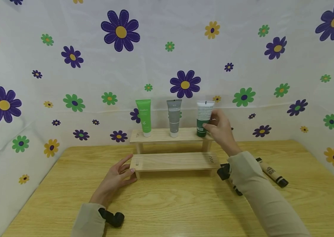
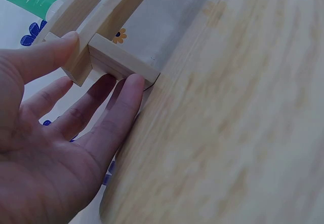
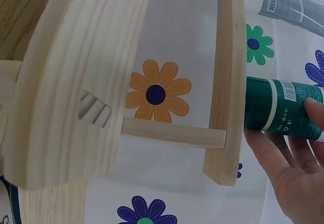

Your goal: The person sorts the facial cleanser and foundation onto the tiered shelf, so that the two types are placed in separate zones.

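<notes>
A two-step wooden stand (image 1: 172, 163) sits on the table. At its left end my left hand (image 1: 116, 177) grips the lower step, the thumb at the front corner and other fingers along the end and leg (image 2: 119, 57). On the right, my right hand (image 1: 221, 130) pinches a white and dark green squeeze tube (image 1: 204, 113) between thumb and fingers. This tube stands cap down at the right end of the upper step; in the right wrist view its green cap (image 3: 257, 102) is right at the board. A grey tube (image 1: 174, 115) and a bright green tube (image 1: 145, 115) stand cap down beside it.
Right of the stand, a beige tube with black ends (image 1: 271, 172) lies on the wooden table (image 1: 167, 210). Another dark-ended item (image 1: 238, 190) lies partly hidden under the right forearm. A flower-printed cloth (image 1: 155, 65) hangs behind and at both sides.
</notes>
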Motion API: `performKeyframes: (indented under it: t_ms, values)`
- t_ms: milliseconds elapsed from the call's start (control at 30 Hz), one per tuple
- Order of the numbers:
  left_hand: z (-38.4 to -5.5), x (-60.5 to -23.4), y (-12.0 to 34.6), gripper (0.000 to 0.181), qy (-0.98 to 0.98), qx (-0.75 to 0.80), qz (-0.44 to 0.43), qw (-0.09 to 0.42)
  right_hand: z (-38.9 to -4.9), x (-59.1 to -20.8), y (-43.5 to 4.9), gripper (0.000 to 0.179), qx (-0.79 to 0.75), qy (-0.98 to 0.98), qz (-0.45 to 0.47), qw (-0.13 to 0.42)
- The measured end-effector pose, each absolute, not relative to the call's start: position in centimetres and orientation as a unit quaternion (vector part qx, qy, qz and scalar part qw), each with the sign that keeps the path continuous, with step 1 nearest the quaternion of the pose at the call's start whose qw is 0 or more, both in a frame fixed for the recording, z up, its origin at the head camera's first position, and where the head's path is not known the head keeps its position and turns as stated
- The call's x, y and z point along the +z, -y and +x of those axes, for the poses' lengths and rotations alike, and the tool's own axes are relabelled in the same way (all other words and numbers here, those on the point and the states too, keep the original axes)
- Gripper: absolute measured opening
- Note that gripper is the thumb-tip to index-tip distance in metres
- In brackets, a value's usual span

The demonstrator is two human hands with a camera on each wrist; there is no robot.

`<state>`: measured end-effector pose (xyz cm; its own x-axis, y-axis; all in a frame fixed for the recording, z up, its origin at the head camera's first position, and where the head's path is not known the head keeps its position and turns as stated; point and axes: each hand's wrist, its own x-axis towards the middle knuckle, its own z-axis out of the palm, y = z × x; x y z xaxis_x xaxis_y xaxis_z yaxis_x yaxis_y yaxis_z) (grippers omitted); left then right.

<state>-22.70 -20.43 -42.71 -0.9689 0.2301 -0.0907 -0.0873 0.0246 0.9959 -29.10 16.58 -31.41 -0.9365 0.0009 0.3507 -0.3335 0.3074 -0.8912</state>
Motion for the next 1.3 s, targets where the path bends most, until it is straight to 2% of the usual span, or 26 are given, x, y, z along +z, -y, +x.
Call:
performKeyframes:
  t_ms: [400,867,1300]
  values:
    - [-22.6,-42.6,20.4,0.066,-0.703,0.699,0.052,0.115,-28.8,-31.1,-18.4,0.051,0.574,0.802,0.128,0.103]
    - [-22.5,-42.5,20.4,0.065,-0.7,0.702,0.056,0.118,-26.6,-31.9,-22.6,0.05,0.523,0.842,0.108,0.072]
    - [-22.6,-42.6,20.4,0.065,-0.706,0.696,0.053,0.118,-24.7,-33.8,-25.4,0.054,0.523,0.848,0.086,0.005]
